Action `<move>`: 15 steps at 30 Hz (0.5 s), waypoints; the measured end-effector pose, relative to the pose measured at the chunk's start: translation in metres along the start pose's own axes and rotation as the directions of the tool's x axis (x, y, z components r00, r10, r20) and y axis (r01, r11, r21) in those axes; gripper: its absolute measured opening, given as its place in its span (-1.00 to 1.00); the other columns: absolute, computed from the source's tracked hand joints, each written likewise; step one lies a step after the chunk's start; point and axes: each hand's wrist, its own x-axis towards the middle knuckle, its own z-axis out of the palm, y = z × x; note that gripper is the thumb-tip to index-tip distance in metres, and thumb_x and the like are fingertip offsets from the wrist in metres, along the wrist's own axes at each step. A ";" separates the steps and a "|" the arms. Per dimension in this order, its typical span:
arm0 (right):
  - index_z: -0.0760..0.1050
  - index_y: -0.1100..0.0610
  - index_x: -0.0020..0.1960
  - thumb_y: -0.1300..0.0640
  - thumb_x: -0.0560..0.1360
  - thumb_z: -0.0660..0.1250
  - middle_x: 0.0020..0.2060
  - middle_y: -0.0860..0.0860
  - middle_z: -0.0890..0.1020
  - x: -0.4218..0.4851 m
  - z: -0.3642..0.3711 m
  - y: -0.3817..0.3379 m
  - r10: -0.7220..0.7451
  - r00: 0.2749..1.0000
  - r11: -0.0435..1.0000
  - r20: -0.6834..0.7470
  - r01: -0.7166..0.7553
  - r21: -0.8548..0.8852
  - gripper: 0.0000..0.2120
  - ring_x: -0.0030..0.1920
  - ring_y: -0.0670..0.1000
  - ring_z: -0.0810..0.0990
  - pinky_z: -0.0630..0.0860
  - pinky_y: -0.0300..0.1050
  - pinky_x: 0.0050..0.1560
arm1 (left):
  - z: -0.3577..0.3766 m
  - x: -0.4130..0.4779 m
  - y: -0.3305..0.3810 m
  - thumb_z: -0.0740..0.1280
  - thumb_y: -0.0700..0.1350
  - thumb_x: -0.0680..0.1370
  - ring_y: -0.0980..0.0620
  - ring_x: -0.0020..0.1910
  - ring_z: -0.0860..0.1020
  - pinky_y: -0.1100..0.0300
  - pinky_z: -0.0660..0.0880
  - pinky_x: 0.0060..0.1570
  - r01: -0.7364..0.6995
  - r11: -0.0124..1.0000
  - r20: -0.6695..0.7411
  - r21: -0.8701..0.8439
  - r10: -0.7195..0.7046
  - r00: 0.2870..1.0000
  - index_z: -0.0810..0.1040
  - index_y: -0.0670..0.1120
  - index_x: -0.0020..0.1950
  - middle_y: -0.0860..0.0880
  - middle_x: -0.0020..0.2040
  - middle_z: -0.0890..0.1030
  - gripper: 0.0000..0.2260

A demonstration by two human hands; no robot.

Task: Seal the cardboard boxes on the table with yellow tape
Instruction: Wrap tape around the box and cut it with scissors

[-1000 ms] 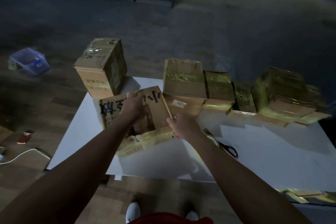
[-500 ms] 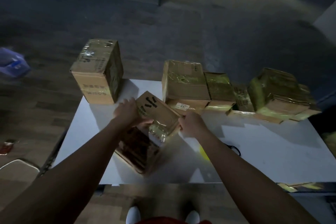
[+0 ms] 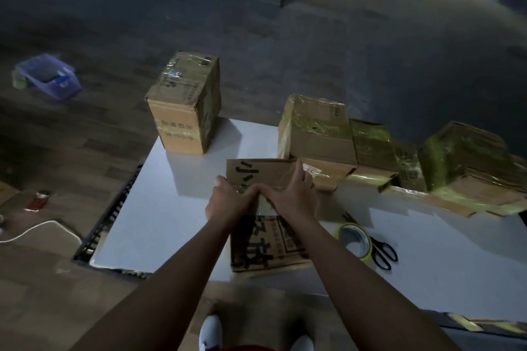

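Box (image 3: pixel 265 245) sitting at the worktop (image 3: pixel 159 208) near edge, left hand (image 3: pixel 228 202) gripping its top flap, right hand (image 3: pixel 293 194) pressing flat beside it — tape (image 3: pixel 353 239) and scissors (image 3: pixel 383 253) lying just right, taped boxes (image 3: pixel 316 128) standing behind

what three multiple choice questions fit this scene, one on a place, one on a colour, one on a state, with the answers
1. Where does the tape roll lie?
A. on a shelf
B. on the table beside the scissors
C. on a chair

2. What colour are the scissors' handles?
A. red
B. white
C. black

3. What are the left hand and right hand doing?
A. both on the printed box's top flaps
B. cutting tape
C. hanging idle

Answers:
1 B: the roll lies next to the scissors, right of the printed box.
2 C: both loops look black.
3 A: the hands meet on the flaps.
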 end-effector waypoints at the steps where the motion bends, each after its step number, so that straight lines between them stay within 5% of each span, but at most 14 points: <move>1: -0.05 0.00 0.55 -0.43 0.25 0.39 0.46 0.08 0.23 0.001 0.001 0.003 0.007 1.000 0.999 -0.019 -0.006 0.034 0.09 0.40 0.15 0.29 0.38 0.18 0.28 | 0.002 -0.003 0.001 0.39 0.40 0.31 -0.07 -0.04 0.58 0.00 0.58 -0.07 0.010 1.000 -0.026 -0.015 -0.011 1.000 0.29 -0.08 0.21 -0.06 0.05 0.54 -0.27; 4: 0.08 -0.02 0.53 -0.15 0.43 0.42 0.41 0.04 0.37 0.005 0.001 0.008 0.000 0.996 0.985 -0.084 0.014 0.171 -0.19 0.36 0.11 0.39 0.41 0.08 0.24 | 0.004 -0.004 0.000 0.35 0.39 0.37 -0.06 -0.02 0.57 0.03 0.52 -0.11 0.004 1.000 -0.067 0.008 -0.004 0.998 0.30 -0.08 0.20 -0.05 0.06 0.54 -0.33; 9: 0.22 0.01 0.50 0.21 0.62 0.18 0.30 0.08 0.53 0.005 -0.011 0.016 -0.009 0.988 0.979 -0.154 0.040 0.199 -0.53 0.22 0.12 0.53 0.32 -0.19 -0.07 | 0.005 -0.005 -0.001 0.22 0.30 0.52 -0.08 -0.05 0.58 0.02 0.53 -0.11 -0.029 0.998 -0.097 0.056 0.034 0.995 0.30 -0.07 0.21 -0.07 0.05 0.57 -0.51; 13: 0.11 0.07 0.54 0.13 0.63 0.16 0.36 0.14 0.46 0.002 -0.009 0.017 0.036 0.996 0.965 -0.079 -0.014 0.260 -0.50 0.27 0.16 0.49 0.36 -0.12 -0.01 | 0.004 -0.006 -0.001 0.11 0.24 0.60 -0.14 0.00 0.58 -0.01 0.51 -0.05 -0.023 0.998 -0.116 0.059 0.030 0.993 0.32 -0.09 0.20 -0.11 0.09 0.59 -0.59; 15: 0.02 0.11 0.56 -0.05 0.57 0.28 0.42 0.14 0.40 -0.003 -0.008 0.017 0.036 0.999 0.966 0.009 -0.037 0.255 -0.30 0.34 0.17 0.43 0.40 -0.02 0.16 | 0.003 -0.008 -0.001 0.08 0.23 0.61 -0.15 0.00 0.58 0.00 0.50 -0.05 -0.021 0.997 -0.126 0.075 0.030 0.992 0.33 -0.09 0.20 -0.12 0.08 0.59 -0.59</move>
